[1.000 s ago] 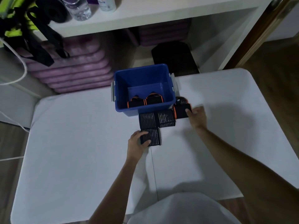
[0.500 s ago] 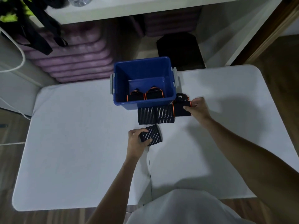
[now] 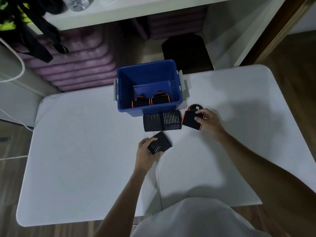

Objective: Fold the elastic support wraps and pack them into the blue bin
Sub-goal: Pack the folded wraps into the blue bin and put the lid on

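The blue bin [image 3: 123,93] stands at the far edge of the white table [image 3: 85,159]; two folded black wraps with orange trim [image 3: 150,100] lie inside at its near wall. Two ribbed black wraps [image 3: 162,120] lie side by side just in front of the bin. My left hand [image 3: 146,153] grips a third ribbed black wrap [image 3: 160,146], tilted, a little nearer to me. My right hand [image 3: 207,119] pinches a black wrap with orange trim [image 3: 189,118] to the right of the ribbed pair.
Behind the table stands a white shelf unit [image 3: 153,12] with a bottle, black straps hanging at its left and purple mats stacked below. A black pad [image 3: 186,52] sits on the floor behind the bin. A white cable [image 3: 18,72] hangs at the left.
My left hand has curled round the ribbed wrap and turned it to a tilt. My right hand has taken the orange-trimmed wrap and drawn it slightly right, away from the ribbed pair.
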